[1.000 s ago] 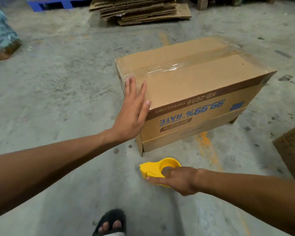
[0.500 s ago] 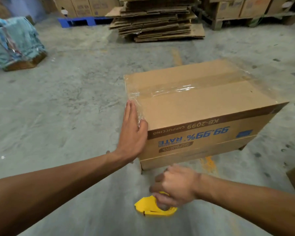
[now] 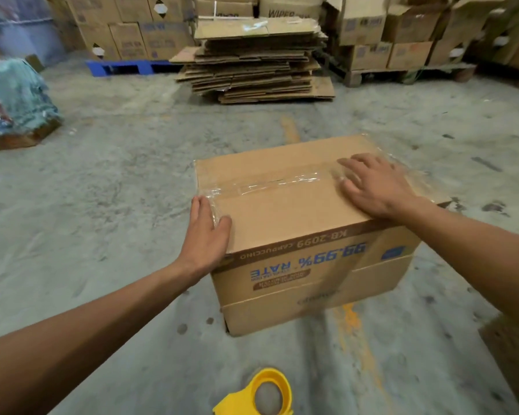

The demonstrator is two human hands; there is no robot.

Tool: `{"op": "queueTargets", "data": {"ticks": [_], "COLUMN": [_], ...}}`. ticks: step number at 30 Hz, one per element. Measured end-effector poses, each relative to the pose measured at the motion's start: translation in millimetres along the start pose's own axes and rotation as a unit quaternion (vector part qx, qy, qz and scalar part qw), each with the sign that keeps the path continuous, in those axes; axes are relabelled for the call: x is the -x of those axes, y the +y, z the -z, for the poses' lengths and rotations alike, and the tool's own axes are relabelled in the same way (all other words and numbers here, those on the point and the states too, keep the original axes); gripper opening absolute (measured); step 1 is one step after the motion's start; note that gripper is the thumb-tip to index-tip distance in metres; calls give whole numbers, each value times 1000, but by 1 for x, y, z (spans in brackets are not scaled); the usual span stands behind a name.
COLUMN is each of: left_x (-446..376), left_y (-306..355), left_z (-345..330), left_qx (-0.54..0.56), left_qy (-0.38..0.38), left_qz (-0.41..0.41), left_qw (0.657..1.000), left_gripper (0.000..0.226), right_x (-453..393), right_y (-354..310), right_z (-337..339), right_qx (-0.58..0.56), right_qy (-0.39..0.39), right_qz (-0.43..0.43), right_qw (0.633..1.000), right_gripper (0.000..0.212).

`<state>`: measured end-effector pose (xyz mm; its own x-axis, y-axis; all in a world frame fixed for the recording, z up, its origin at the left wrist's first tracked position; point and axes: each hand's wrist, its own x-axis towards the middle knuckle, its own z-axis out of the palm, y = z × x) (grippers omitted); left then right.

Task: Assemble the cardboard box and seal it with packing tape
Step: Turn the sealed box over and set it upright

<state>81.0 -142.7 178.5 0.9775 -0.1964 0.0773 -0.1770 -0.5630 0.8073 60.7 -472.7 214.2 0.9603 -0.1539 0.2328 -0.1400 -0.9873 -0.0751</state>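
A closed brown cardboard box with upside-down blue print stands on the concrete floor. A strip of clear packing tape runs along its top seam and over the left end. My left hand lies flat against the box's left end, thumb on the top edge, over the tape's tail. My right hand rests palm down with fingers spread on the right part of the top, on the tape. The yellow tape dispenser lies on the floor near me, apart from both hands.
A pile of flattened cartons lies behind the box. Stacked boxes on a wooden pallet stand at the back right, more boxes on a blue pallet at the back left. A wrapped bundle sits at left, another carton at lower right.
My right hand has let go of the yellow dispenser, left it on the floor and moved up onto the box's top. My left hand stays on the box's left end.
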Motion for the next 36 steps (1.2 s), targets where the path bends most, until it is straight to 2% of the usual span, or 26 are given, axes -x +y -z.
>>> {"op": "queueTargets", "data": {"ticks": [2,4,6,9,13,18,22,26,28,31,34,36], "left_x": [-1,-1,-2,-11,-18,-22,-28,-52,-64,-84,-108,-122], "left_y": [-1,0,1,1,-10,-44,-57,-50,-51,-58,-64,-62], "left_z": [0,-1,1,20,68,125,146,140,135,135,138,133], "left_qx": [1,6,10,1,-18,-32,-80,-107,-95,-86,-72,-29], "left_qy": [5,4,2,-2,-25,-56,-76,-90,-99,-109,-135,-139], "left_qz": [-6,-14,-21,-11,19,35,31,32,63,106,144,144], "left_qw": [1000,1000,1000,1000,999,997,993,990,989,985,978,979], "left_gripper": [61,57,51,46,52,59,55,50,59,78,97,99], "right_x": [-5,-6,-5,1,18,51,50,31,29,28,23,16], "right_y": [33,55,60,43,-1,-49,-52,-47,-46,-35,-27,-24], "right_z": [-2,-2,-2,4,8,5,9,12,12,4,3,0], "right_qx": [35,10,-34,-63,-89,-98,-103,-265,-315,-329,-411,-460], "right_qy": [-33,-86,-116,-120,-129,-129,-161,-166,-154,-145,-179,-181], "right_qz": [-125,-236,-270,-282,-282,-244,-237,-248,-252,-261,-306,-302], "right_qw": [991,968,955,950,947,956,952,917,902,896,840,815], "right_gripper": [63,75,86,85,86,85,78,78,81,89,74,59]}}
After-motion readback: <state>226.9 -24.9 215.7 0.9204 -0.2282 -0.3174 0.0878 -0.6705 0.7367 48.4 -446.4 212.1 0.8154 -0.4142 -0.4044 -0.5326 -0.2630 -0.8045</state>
